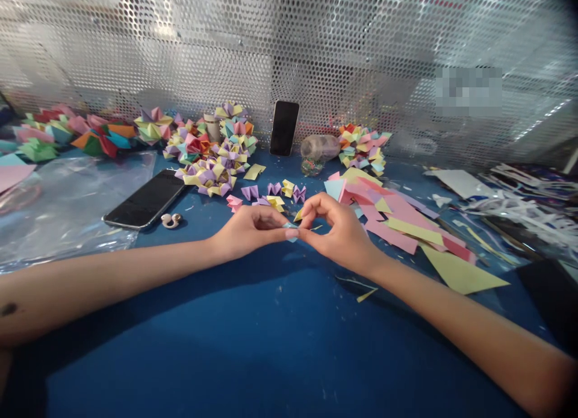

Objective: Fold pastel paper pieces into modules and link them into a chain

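Observation:
My left hand (250, 228) and my right hand (332, 228) meet over the blue table (253, 340), fingertips pinched together on a small folded paper piece (292, 230), pale blue with a yellow tip showing. Most of the piece is hidden by my fingers. Just beyond my hands lie several small folded paper units (271, 195) in purple, pink and yellow. To the right of my right hand spreads a pile of flat coloured paper sheets (397, 222).
A black phone (147, 199) lies flat at left beside clear plastic (58, 207); another phone (284, 127) leans on the perforated metal wall (316, 50). Folded paper assemblies (217, 147) line the back, with a fallen jar (318, 148). White paper scraps (519, 207) lie at right.

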`<move>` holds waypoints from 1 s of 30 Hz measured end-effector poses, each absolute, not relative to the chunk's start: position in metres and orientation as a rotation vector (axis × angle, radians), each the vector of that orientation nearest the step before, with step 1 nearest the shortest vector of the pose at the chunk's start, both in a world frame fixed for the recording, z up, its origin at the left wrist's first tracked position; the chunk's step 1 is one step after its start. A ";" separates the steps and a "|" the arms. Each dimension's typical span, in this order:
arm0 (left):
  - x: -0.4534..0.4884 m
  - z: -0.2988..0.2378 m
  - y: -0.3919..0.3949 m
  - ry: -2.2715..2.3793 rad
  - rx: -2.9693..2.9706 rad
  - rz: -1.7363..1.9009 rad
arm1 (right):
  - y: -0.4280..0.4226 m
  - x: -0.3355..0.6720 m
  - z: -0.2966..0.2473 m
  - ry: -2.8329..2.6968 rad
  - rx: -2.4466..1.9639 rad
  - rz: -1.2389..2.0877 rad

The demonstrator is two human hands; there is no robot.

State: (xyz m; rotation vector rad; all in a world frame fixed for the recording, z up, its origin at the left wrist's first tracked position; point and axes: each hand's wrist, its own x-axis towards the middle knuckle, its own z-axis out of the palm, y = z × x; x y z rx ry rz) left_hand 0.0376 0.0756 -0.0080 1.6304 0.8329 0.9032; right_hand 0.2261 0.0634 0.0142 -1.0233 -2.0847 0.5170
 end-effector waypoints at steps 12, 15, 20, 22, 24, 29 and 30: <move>0.037 -0.007 0.076 0.821 1.501 0.963 | 0.065 0.225 0.015 -1.919 -1.029 0.729; 0.038 -0.008 0.076 0.802 1.454 0.974 | 0.061 0.221 0.014 -1.859 -1.041 0.719; 0.038 -0.011 0.076 0.791 1.487 0.894 | 0.064 0.225 0.017 -2.065 -1.067 0.725; 0.038 -0.012 0.075 0.785 1.510 0.843 | 0.067 0.229 0.021 -2.215 -1.055 0.767; 0.039 -0.012 0.073 0.790 1.533 0.816 | 0.069 0.234 0.029 -2.336 -1.032 0.827; 0.041 -0.008 0.070 0.855 1.619 0.952 | 0.078 0.253 0.059 -2.376 -1.078 0.813; 0.041 -0.007 0.070 0.864 1.637 0.986 | 0.082 0.260 0.065 -2.328 -1.123 0.799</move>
